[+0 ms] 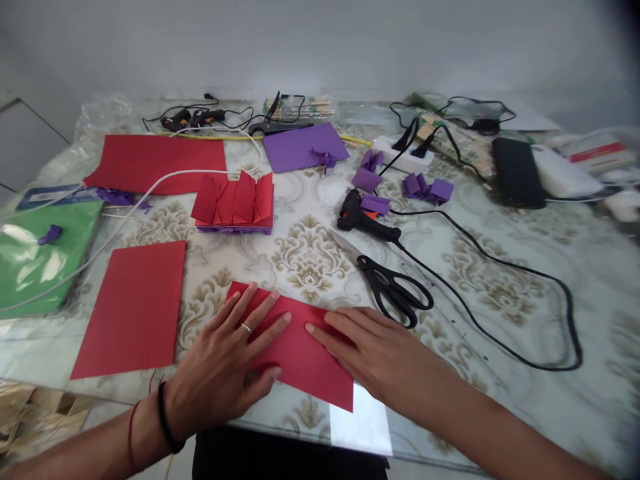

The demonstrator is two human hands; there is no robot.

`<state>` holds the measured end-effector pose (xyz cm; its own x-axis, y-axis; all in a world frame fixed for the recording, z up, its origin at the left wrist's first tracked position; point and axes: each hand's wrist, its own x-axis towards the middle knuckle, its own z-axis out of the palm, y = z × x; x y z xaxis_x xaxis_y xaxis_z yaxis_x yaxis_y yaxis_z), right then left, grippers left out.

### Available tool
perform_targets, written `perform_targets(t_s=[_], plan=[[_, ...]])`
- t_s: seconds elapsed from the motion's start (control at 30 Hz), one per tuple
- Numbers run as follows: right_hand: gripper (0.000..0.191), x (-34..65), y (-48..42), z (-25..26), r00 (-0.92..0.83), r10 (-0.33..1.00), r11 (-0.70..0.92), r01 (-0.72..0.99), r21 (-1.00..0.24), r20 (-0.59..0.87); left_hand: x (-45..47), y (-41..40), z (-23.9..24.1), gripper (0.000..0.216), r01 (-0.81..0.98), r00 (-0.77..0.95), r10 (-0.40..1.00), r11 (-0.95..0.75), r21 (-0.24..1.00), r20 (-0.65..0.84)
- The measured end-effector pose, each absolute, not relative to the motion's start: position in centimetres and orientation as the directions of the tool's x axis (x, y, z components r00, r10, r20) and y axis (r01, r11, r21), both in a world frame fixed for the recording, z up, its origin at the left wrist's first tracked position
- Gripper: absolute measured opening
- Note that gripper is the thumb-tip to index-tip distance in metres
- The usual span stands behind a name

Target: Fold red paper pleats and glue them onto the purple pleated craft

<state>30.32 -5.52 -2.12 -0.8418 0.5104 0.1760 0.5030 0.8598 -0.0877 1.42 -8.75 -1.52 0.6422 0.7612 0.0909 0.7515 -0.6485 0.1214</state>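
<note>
A red paper sheet (300,350) lies at the near edge of the table. My left hand (227,360) rests flat on its left part, fingers spread, with a ring on one finger. My right hand (373,350) lies flat on its right part, fingers stretched out toward the left hand. Both hands press the paper down and hold nothing. Black scissors (385,283) lie just beyond my right hand.
Another red sheet (133,310) lies to the left, a stack of folded red pieces (235,200) behind it. A black glue gun (365,220) with a long cable, purple paper (305,147), purple folded bits (427,188), a green sheet (35,257), a power strip (405,157) and chargers fill the back.
</note>
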Motion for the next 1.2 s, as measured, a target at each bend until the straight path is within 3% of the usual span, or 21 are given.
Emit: perform_targets(t_s=[0.37,0.6,0.93,1.2], plan=[[0.045,31.0,-5.2,-2.7,-0.840,0.512,0.859,0.501,-0.106,0.179,1.2,-8.9,-1.6,0.067,0.752,0.644,0.759,-0.651,0.104,0.094],[0.041,30.8,-5.1,-2.7,-0.841,0.485,0.874,0.474,-0.106,0.241,2.0,-7.9,-1.3,0.038,0.735,0.642,0.745,-0.666,0.130,0.182],[0.041,30.9,-5.1,-3.1,-0.839,0.482,0.876,0.459,-0.147,0.253,1.5,-7.6,-2.5,0.038,0.688,0.670,0.712,-0.702,0.185,0.211],[0.040,30.8,-5.2,-2.6,-0.843,0.492,0.871,0.479,-0.111,0.219,1.6,-7.8,-1.9,0.039,0.733,0.642,0.749,-0.662,0.157,0.162]])
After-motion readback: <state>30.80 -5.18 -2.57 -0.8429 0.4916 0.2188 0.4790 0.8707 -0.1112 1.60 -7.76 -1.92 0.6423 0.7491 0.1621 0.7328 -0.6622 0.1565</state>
